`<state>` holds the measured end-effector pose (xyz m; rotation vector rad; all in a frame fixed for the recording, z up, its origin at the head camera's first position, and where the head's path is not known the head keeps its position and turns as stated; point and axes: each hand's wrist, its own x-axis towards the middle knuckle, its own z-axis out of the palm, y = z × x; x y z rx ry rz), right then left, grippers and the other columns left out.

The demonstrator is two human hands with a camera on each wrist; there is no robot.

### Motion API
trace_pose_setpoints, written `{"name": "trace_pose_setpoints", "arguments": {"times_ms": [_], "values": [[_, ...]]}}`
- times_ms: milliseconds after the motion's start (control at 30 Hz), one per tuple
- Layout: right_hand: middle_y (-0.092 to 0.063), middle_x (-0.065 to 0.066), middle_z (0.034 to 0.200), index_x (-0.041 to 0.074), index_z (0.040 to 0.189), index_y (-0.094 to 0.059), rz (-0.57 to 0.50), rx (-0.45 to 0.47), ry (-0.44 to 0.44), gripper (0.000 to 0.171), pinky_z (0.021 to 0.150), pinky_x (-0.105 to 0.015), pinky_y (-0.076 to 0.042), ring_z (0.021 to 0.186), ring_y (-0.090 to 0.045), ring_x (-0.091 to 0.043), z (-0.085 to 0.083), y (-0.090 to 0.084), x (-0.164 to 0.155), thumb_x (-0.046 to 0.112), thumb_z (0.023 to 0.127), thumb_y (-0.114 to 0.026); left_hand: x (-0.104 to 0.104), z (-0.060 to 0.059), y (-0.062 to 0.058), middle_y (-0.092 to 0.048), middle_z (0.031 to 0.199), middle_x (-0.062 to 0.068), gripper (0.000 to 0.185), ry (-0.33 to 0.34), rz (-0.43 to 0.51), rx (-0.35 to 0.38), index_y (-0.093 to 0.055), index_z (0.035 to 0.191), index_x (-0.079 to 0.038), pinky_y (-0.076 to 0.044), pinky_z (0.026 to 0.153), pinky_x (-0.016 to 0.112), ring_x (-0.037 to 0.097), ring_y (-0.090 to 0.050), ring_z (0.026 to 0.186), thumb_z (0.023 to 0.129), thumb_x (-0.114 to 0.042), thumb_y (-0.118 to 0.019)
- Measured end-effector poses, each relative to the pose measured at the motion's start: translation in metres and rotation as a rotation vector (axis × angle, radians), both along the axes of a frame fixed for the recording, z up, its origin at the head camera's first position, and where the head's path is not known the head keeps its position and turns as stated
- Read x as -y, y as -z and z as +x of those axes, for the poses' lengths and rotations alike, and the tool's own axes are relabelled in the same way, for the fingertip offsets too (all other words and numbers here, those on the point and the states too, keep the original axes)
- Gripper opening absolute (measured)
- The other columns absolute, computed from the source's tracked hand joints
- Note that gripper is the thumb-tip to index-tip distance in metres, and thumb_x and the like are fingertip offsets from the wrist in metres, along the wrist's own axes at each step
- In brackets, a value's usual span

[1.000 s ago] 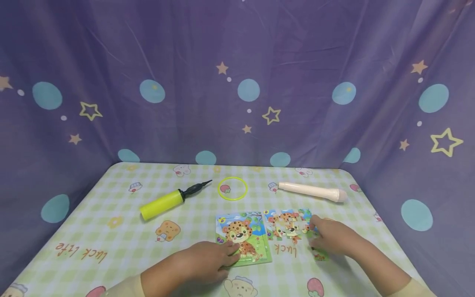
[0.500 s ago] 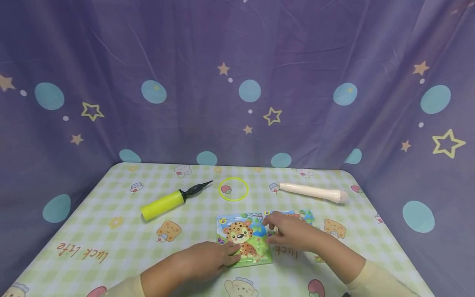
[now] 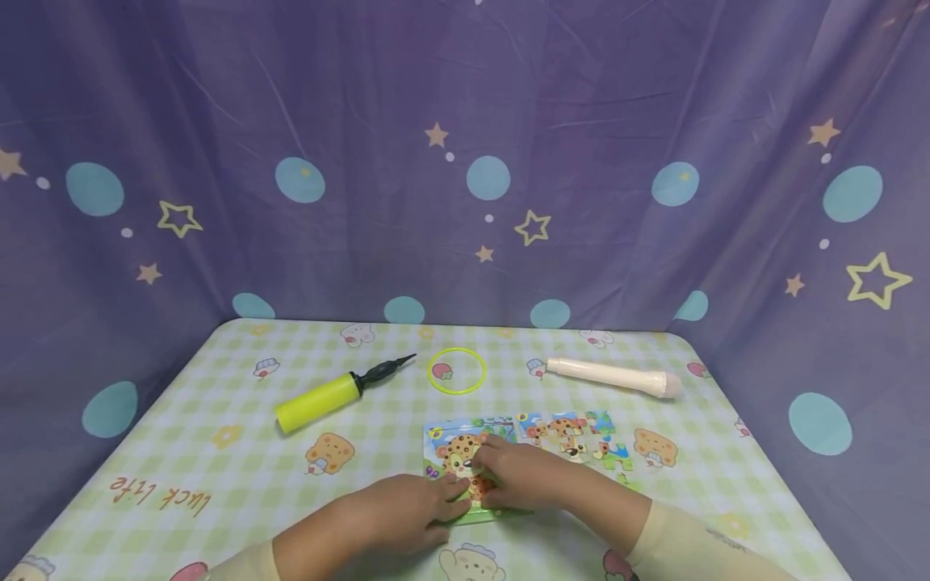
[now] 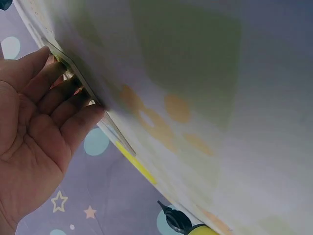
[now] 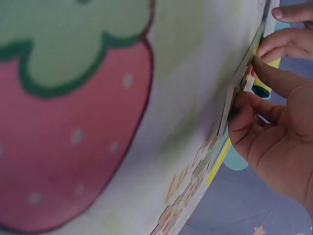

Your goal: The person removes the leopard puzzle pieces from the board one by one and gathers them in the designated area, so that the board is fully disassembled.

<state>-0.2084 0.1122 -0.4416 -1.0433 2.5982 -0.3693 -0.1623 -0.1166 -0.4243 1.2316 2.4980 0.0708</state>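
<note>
A square leopard-picture puzzle board [image 3: 439, 440] lies on the table in front of the person. The left hand [image 3: 407, 510] rests on its lower left part, fingers stretched over the edge, as the left wrist view also shows. Over the board's right half is the right hand [image 3: 526, 476], which covers part of the leopard picture. In the right wrist view, its thumb and index finger pinch a small puzzle piece [image 5: 248, 81] at the board's surface; the piece is mostly hidden. Several loose puzzle pieces [image 3: 570, 446] lie right of the board.
A yellow hand pump [image 3: 320, 403] with a black nozzle lies at the left. Behind the board is a thin yellow ring [image 3: 457, 393]. A pale pink toy microphone [image 3: 610, 374] lies at the back right. A purple curtain [image 3: 465, 97] hangs behind the table.
The right hand has moved left from the loose pieces onto the board, and the pieces show again. The left hand stays on the board.
</note>
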Motion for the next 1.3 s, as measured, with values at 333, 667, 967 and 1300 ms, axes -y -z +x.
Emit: {"name": "trace_pose_setpoints", "arguments": {"times_ms": [333, 667, 967, 1300], "values": [[-0.049, 0.015, 0.092, 0.028, 0.095, -0.055, 0.000, 0.077, -0.023, 0.017, 0.069, -0.016, -0.047, 0.076, -0.050, 0.001, -0.004, 0.003, 0.003, 0.029, 0.089, -0.071, 0.008, 0.001, 0.004, -0.036, 0.157, -0.003, 0.051, -0.036, 0.070, 0.054, -0.047, 0.147, -0.028, -0.044, 0.107, 0.038, 0.018, -0.040, 0.142, 0.098, -0.039, -0.057], [-0.047, 0.013, 0.094, 0.028, 0.095, -0.053, 0.013, 0.141, -0.037, 0.018, 0.069, -0.018, -0.046, 0.078, -0.050, 0.000, -0.007, 0.002, 0.004, 0.032, 0.091, -0.069, 0.013, -0.001, 0.000, -0.047, 0.151, 0.000, 0.041, 0.055, 0.025, -0.076, -0.058, 0.139, -0.026, -0.049, 0.100, 0.032, 0.017, -0.058, 0.125, 0.099, -0.037, -0.056], [-0.048, 0.012, 0.095, 0.026, 0.096, -0.053, -0.027, 0.212, -0.021, 0.019, 0.068, -0.018, -0.048, 0.076, -0.051, -0.001, -0.007, 0.001, 0.002, 0.029, 0.091, -0.070, 0.007, 0.000, -0.005, -0.047, 0.150, 0.002, 0.041, 0.046, -0.017, -0.066, -0.058, 0.137, -0.026, -0.045, 0.106, 0.032, 0.016, -0.048, 0.135, 0.098, -0.038, -0.056], [-0.056, 0.013, 0.089, 0.027, 0.102, -0.051, -0.120, 0.273, 0.070, 0.025, 0.070, -0.022, -0.048, 0.077, -0.054, -0.003, -0.008, 0.003, -0.004, 0.029, 0.089, -0.072, 0.008, -0.006, -0.011, -0.048, 0.148, 0.009, 0.033, 0.046, 0.041, 0.075, -0.065, 0.130, -0.030, -0.043, 0.107, 0.030, 0.017, -0.047, 0.136, 0.100, -0.037, -0.053]]}}
